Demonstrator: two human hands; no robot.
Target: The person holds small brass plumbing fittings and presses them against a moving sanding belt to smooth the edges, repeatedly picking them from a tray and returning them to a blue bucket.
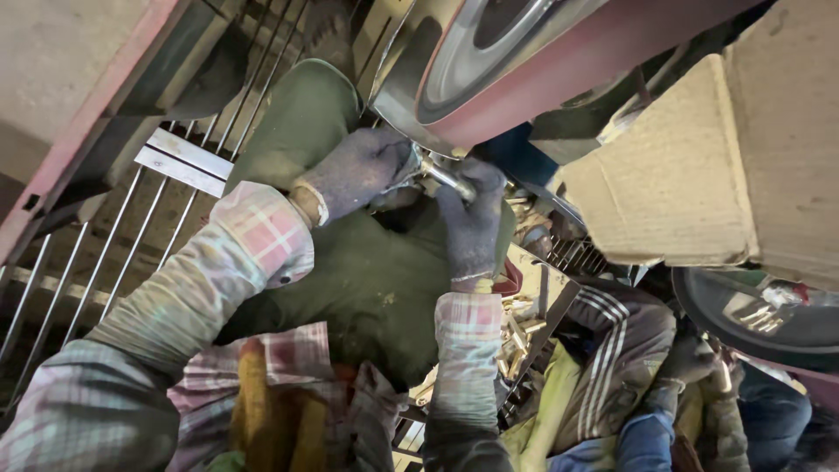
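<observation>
Plaid sleeves [218,262] lead to the gloved left hand [354,175] and right hand [472,223], both clamped on a metal part [446,175] pressed against the belt [559,74], steadying it for grinding.

A torn sheet of brown cardboard [699,166] fills the upper right, leaning against a machine frame. Below it, at the right edge, lies a dark round disc [752,319] with a pale scrap on it. A metal grille of thin bars [105,253] runs down the left side, crossed by a flat pale strip [183,162]. A reddish beam [87,122] slants across the upper left. Near the middle bottom, small brass-coloured pieces [516,341] lie heaped in a tray. Striped dark cloth [620,341] and yellow-green fabric [551,411] are bundled beside them.
</observation>
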